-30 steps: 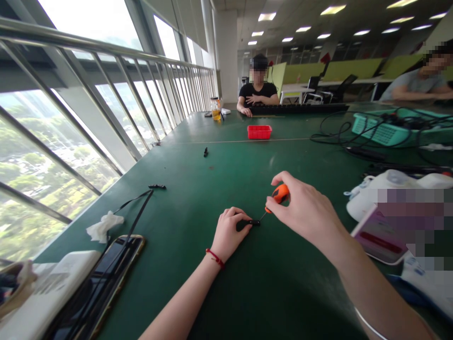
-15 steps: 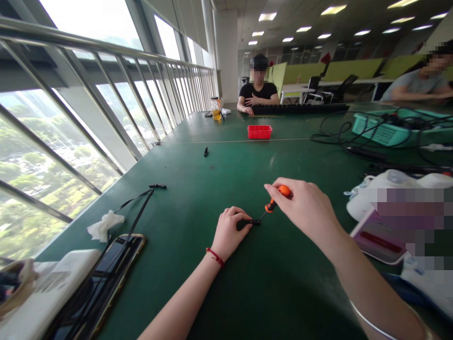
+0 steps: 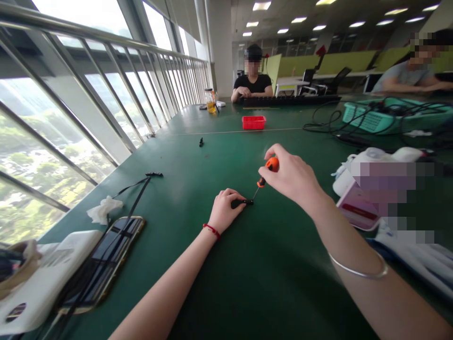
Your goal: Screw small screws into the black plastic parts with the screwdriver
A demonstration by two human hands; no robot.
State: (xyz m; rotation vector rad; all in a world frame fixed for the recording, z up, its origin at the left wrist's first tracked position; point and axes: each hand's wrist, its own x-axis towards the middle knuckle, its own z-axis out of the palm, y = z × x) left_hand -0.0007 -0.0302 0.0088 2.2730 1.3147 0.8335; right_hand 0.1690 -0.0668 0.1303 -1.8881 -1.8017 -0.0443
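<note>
Low over the green table point(image 3: 233, 264), my left hand point(image 3: 226, 208) pinches a small black oblong part point(image 3: 248, 202) and holds it against the surface. My right hand point(image 3: 292, 177) is closed on an orange and black screwdriver point(image 3: 272, 165), with thumb and fingers around its handle. The screwdriver is tilted, and its thin shaft points down to the right end of the black part. Whether the tip touches a screw is too small to tell.
A phone point(image 3: 116, 250) and a white device point(image 3: 63, 264) lie on the left with black straps. Farther back are a red tray point(image 3: 254, 123) and a small black piece point(image 3: 201, 142). A teal basket point(image 3: 368, 120) with cables stands right. Two people sit beyond.
My right hand has shifted its hold on the screwdriver and raised it to a steeper angle. The whole view has moved slightly. My left hand keeps its pinch on the black part.
</note>
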